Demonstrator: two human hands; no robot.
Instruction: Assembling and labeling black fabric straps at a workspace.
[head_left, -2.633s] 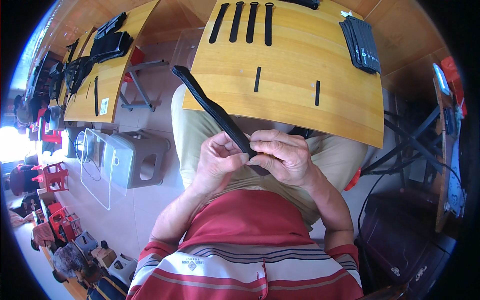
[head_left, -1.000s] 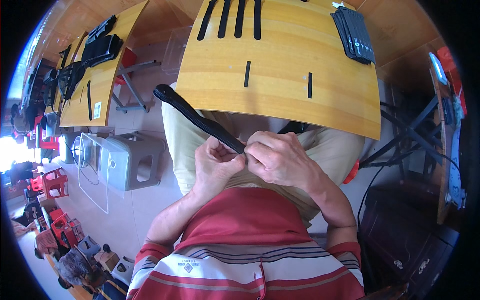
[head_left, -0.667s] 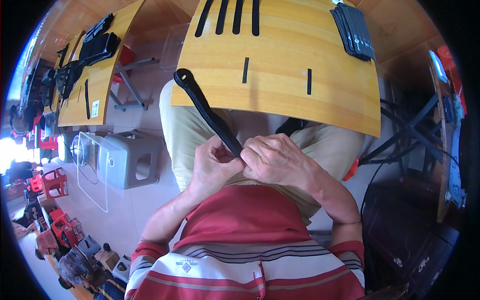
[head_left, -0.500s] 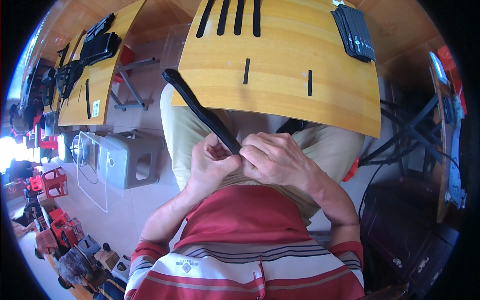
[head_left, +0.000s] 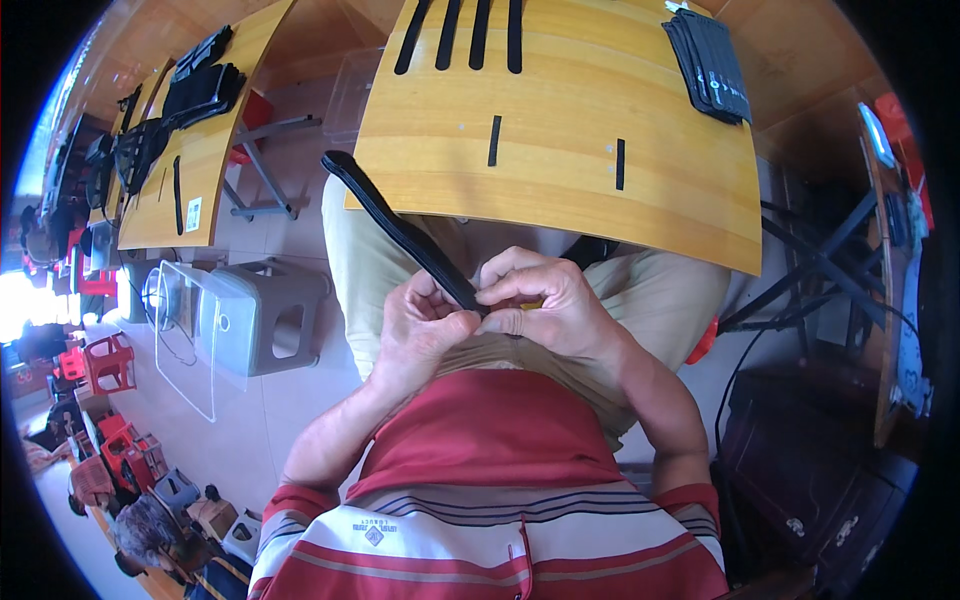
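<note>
Both hands (head_left: 500,315) pinch the black strap's (head_left: 400,230) near end, the rest jutting up-left.

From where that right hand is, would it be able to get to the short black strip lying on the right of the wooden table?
Probably yes. The right hand is busy pinching the long black strap with the left hand, but the short black strip lies loose on the wooden table just beyond it, with nothing between.

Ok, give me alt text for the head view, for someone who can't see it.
A seated person's left hand and right hand together pinch the near end of a long black flat strap over their lap, in front of a yellow wooden table. On the table lie more black strips and a stack of black pieces.
</note>
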